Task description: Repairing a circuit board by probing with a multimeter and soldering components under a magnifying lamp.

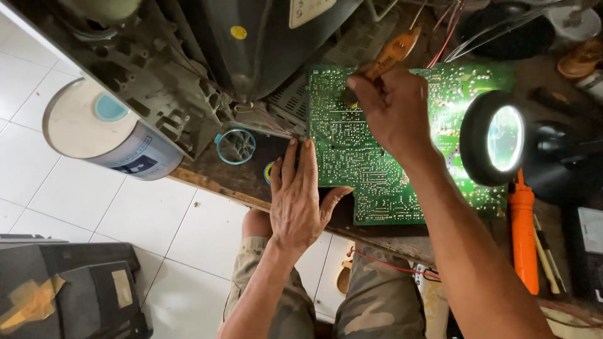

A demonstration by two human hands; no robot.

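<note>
A green circuit board (377, 163) lies solder-side up on the workbench (213, 182). The right hand (392, 107) grips an orange-handled tool (391, 53) over its far edge; the left hand (300, 194) presses flat and open on its left edge. A lit magnifier lamp (499, 138) covers the board's right part; the tool's tip is hidden. A television chassis (169, 81) crowds the left.

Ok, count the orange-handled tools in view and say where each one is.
2. One orange-handled tool is in the right hand, over the green circuit board. The other lies on the bench below the lit magnifier lamp. More may be hidden among the clutter.
</note>
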